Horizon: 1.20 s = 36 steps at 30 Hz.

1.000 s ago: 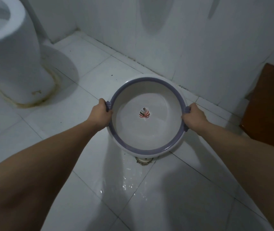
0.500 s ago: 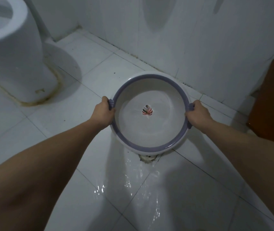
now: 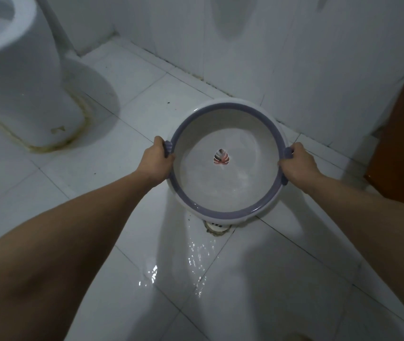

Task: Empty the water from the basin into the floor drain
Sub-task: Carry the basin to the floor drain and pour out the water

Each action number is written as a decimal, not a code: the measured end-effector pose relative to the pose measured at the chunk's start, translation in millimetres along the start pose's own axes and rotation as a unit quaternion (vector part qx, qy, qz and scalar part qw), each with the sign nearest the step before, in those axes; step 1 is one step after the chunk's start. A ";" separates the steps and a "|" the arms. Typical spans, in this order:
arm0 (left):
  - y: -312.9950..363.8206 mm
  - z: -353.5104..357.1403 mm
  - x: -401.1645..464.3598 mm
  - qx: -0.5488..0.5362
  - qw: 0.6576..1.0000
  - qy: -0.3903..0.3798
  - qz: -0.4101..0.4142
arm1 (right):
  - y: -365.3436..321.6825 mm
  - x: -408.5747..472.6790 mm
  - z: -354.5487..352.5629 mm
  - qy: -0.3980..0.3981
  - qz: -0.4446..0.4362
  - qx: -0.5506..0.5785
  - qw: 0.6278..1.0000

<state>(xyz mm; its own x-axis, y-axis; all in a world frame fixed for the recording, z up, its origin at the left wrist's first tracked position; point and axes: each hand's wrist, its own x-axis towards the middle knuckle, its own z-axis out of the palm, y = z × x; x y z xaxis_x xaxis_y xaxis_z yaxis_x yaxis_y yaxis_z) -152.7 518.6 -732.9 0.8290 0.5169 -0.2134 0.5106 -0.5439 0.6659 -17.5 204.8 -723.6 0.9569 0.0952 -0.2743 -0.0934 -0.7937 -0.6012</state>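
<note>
Both hands, left (image 3: 155, 162) and right (image 3: 299, 166), grip the seemingly tilted basin (image 3: 228, 212) over the floor drain (image 3: 217, 227).

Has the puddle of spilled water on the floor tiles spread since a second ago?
Yes. The wet sheen now reaches further toward the camera from the round floor drain than before.

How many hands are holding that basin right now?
2. The left hand grips the purple handle on the basin's left rim, and the right hand grips the handle on its right rim. No other hands are in view.
</note>
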 end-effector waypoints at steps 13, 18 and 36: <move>-5.4 2.9 3.4 0.009 1.000 -0.003 0.013 | 3.1 -2.8 -3.4 -0.001 -0.001 -0.013 1.000; -7.2 1.9 6.0 0.005 1.000 -0.011 0.015 | 1.4 -3.4 -7.6 0.002 -0.010 -0.013 1.000; -20.0 3.9 10.5 0.000 0.999 -0.014 0.040 | 5.3 -7.4 -10.6 -0.003 -0.034 -0.004 0.999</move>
<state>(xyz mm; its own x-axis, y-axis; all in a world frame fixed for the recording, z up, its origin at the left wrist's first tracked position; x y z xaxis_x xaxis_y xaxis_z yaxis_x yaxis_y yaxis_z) -153.3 532.4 -751.3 0.8730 0.4535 -0.1795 0.4426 -0.5821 0.6821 -22.1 193.5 -716.8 0.9595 0.1529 -0.2366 -0.0252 -0.7900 -0.6126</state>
